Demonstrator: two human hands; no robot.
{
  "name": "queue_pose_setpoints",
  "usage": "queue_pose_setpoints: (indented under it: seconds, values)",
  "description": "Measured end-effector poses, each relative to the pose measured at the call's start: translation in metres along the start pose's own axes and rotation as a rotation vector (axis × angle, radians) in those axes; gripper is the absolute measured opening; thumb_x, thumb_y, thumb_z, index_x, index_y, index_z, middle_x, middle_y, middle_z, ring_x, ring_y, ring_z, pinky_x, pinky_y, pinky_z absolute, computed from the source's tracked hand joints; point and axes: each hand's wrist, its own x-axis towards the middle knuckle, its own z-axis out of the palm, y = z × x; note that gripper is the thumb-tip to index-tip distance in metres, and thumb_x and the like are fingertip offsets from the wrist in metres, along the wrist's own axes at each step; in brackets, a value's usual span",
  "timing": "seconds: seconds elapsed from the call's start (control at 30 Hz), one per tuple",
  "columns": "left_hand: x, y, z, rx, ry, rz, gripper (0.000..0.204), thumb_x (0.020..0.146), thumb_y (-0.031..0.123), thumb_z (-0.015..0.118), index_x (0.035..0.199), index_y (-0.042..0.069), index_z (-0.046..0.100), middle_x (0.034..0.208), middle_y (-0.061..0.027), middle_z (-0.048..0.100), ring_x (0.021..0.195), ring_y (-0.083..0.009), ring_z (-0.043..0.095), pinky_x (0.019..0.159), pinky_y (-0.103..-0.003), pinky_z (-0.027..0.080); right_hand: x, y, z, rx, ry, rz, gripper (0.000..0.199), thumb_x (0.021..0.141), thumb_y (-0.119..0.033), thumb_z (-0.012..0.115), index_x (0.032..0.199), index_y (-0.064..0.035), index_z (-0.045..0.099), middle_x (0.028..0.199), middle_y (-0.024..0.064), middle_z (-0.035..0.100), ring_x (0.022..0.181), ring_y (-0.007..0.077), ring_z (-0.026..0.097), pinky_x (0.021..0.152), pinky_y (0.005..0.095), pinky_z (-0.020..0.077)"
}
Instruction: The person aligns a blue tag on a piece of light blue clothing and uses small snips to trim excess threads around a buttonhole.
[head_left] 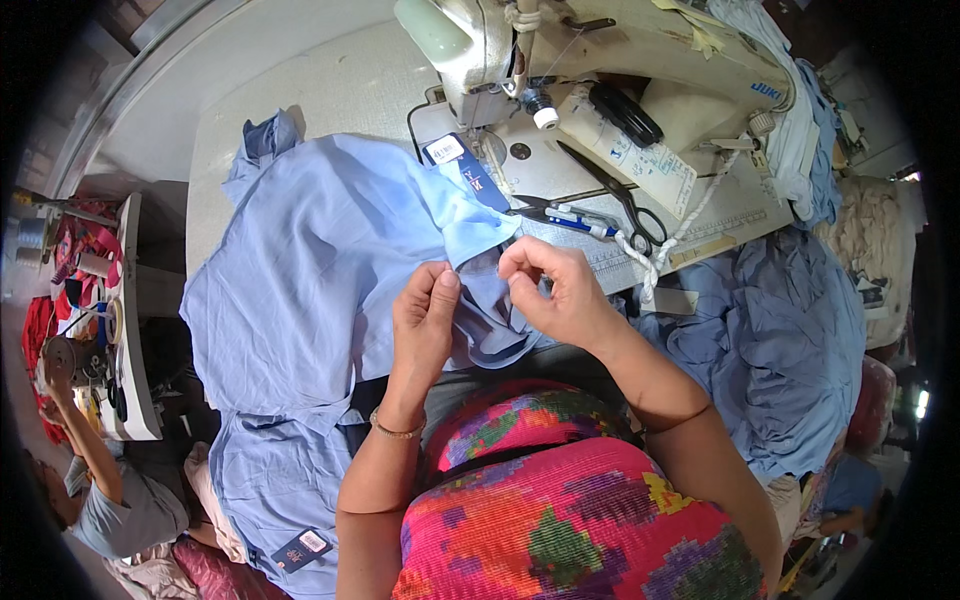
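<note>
A light blue garment (310, 260) is spread over the sewing table and hangs down over my lap. My left hand (424, 318) pinches a fold of it near the collar area. My right hand (552, 285) pinches the same blue cloth a little to the right, fingertips close to the left thumb. A dark blue tag (462, 165) is fixed to the garment just above my hands. The cream sewing machine (560, 70) stands behind, its needle area beyond the tag.
Black scissors (620, 195) and a blue-and-white pen-like tool (575, 218) lie on the machine bed. A heap of blue garments (770, 340) sits at my right. At left, a shelf (125, 330) holds thread spools, and another person (110, 490) sits below it.
</note>
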Motion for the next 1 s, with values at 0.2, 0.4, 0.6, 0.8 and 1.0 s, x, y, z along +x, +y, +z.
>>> queue_pose_setpoints:
  seconds: [0.2, 0.4, 0.6, 0.8, 1.0]
  values:
    - [0.0, 0.0, 0.003, -0.12, 0.021, -0.003, 0.021, 0.096, 0.019, 0.048, 0.1, 0.002, 0.059, 0.079, 0.0056, 0.053, 0.074, -0.0023, 0.044, 0.067, -0.018, 0.037, 0.018, 0.028, 0.008, -0.148, 0.311, -0.484, 0.004, 0.08, -0.004, 0.056, 0.08, 0.0001, 0.056, 0.069, 0.0092, 0.058, 0.059, 0.0183, 0.057, 0.056, 0.0287, 0.0448]
    - [0.001, 0.005, 0.003, -0.326, 0.018, -0.036, 0.022, 0.093, 0.015, 0.052, 0.108, 0.0, 0.056, 0.095, -0.0005, 0.059, 0.081, -0.0057, 0.052, 0.074, -0.019, 0.042, 0.008, 0.019, 0.0, -0.066, 0.128, -0.147, 0.008, 0.082, -0.001, 0.053, 0.088, -0.0004, 0.058, 0.079, 0.009, 0.059, 0.066, 0.0181, 0.057, 0.06, 0.0282, 0.0447]
    - [-0.003, 0.022, 0.0, -0.075, -0.018, -0.072, 0.019, 0.088, 0.013, 0.06, 0.103, 0.0, 0.059, 0.087, -0.001, 0.062, 0.073, -0.0061, 0.055, 0.066, -0.02, 0.045, 0.01, 0.027, 0.008, -0.029, 0.16, -0.297, 0.015, 0.083, -0.008, 0.057, 0.096, 0.0009, 0.059, 0.082, 0.0084, 0.059, 0.07, 0.0131, 0.056, 0.064, 0.0255, 0.0453]
    - [-0.01, 0.034, 0.015, 0.147, 0.019, -0.048, 0.017, 0.084, 0.01, 0.064, 0.094, -0.003, 0.058, 0.076, -0.0042, 0.058, 0.069, -0.0104, 0.053, 0.06, -0.025, 0.044, -0.01, -0.001, 0.01, 0.412, -0.181, -0.003, 0.05, 0.086, -0.03, 0.063, 0.121, 0.0003, 0.046, 0.1, 0.0085, 0.057, 0.089, 0.0135, 0.055, 0.079, 0.0274, 0.0446]
    - [-0.032, 0.042, 0.036, 0.575, -0.214, 0.344, 0.021, 0.083, 0.01, 0.063, 0.099, -0.004, 0.058, 0.078, -0.0107, 0.055, 0.069, -0.0187, 0.054, 0.064, -0.026, 0.045, -0.001, 0.017, 0.01, 0.729, -0.067, 0.128, 0.043, 0.093, -0.031, 0.052, 0.123, 0.0006, 0.048, 0.109, 0.0017, 0.056, 0.098, 0.0087, 0.051, 0.089, 0.0248, 0.0404]
